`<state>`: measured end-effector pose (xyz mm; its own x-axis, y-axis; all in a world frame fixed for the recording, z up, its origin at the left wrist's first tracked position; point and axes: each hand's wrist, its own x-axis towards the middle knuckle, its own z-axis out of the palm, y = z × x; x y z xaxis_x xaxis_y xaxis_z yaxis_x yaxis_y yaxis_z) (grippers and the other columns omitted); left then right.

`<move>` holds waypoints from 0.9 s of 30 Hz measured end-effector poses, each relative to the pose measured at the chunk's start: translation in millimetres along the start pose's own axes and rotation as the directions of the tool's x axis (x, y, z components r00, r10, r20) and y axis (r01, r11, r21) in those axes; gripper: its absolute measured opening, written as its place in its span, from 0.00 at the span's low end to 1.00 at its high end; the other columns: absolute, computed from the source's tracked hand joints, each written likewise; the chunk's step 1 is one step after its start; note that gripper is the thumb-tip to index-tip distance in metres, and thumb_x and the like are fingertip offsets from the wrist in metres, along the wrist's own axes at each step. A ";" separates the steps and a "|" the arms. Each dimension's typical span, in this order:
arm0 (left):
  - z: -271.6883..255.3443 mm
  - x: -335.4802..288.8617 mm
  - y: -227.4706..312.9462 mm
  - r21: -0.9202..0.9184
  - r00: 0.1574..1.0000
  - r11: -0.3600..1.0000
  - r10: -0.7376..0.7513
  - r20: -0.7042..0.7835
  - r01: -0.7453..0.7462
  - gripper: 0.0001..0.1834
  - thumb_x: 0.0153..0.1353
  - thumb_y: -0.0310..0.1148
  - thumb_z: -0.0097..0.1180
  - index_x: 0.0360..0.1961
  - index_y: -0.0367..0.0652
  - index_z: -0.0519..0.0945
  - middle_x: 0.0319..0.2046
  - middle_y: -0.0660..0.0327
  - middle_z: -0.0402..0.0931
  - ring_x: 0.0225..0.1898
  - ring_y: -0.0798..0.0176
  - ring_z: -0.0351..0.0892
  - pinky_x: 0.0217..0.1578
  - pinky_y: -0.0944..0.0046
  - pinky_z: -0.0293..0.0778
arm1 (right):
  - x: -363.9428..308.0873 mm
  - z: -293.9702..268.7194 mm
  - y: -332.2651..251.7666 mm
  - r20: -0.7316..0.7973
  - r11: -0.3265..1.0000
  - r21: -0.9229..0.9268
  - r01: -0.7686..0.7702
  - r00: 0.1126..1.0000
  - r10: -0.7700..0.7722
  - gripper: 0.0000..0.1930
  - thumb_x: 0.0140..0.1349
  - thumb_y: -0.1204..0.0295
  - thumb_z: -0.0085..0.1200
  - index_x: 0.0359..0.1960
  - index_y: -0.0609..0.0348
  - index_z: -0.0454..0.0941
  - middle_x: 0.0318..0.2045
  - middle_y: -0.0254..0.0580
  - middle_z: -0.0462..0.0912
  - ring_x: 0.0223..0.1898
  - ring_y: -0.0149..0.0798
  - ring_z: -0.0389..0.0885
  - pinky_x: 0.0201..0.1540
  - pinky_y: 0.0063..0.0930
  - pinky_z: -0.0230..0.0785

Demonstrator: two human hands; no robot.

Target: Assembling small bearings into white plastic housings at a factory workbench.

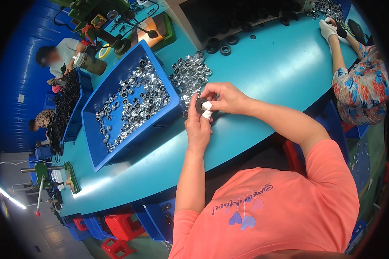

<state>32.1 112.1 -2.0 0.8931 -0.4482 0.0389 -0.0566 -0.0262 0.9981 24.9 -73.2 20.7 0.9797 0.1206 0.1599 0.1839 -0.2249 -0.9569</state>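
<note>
My left hand (197, 129) and my right hand (229, 100) meet over the table, both closed on a small black rubber ring (200, 105). White wraps cover the tips of both thumbs, which press on the ring. Whether anything sits inside the ring is hidden by my fingers. Just beyond my hands lies a loose heap of shiny silver wheel hubs (188, 73) with dark centres. To the left stands a large blue bin (116, 157), its floor partly covered with more of these hubs.
Several black rubber rings (225, 50) lie on the turquoise table (281, 60) beside a framed box (192, 26). A green machine (93, 21) rises at the far left. A co-worker in a floral shirt (361, 97) works at the right, another person (67, 54) at the far left.
</note>
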 end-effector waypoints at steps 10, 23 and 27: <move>-1.7 3.3 -11.0 0.221 0.986 0.962 0.164 -0.006 -0.158 0.31 0.68 0.25 0.56 0.71 0.47 0.64 0.35 0.63 0.80 0.25 0.76 0.74 0.17 0.75 0.69 | -3.5 6.4 3.1 -0.054 0.998 -0.052 0.033 0.998 -0.035 0.11 0.61 0.70 0.61 0.42 0.61 0.79 0.32 0.38 0.84 0.34 0.32 0.84 0.38 0.28 0.77; -2.7 2.0 7.0 -0.059 0.994 0.997 0.060 0.091 -0.055 0.31 0.67 0.27 0.58 0.71 0.43 0.65 0.38 0.63 0.79 0.28 0.75 0.75 0.19 0.75 0.69 | 9.0 -16.8 2.9 0.240 0.854 0.369 -0.367 0.925 0.294 0.13 0.68 0.62 0.61 0.38 0.60 0.82 0.30 0.33 0.82 0.30 0.24 0.81 0.31 0.20 0.79; -12.8 8.4 5.0 -0.250 0.995 0.965 -0.063 0.074 0.080 0.26 0.68 0.27 0.58 0.67 0.40 0.71 0.39 0.60 0.79 0.28 0.72 0.76 0.22 0.73 0.73 | 7.7 -15.4 0.2 0.224 0.836 0.399 -0.377 0.924 0.310 0.11 0.67 0.65 0.62 0.37 0.60 0.82 0.29 0.33 0.82 0.28 0.24 0.80 0.29 0.19 0.78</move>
<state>45.1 119.6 3.9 0.8593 -0.5107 -0.0276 0.1278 0.1621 0.9785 33.6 -87.2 25.4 0.9443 0.2587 -0.2032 -0.2477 0.1526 -0.9567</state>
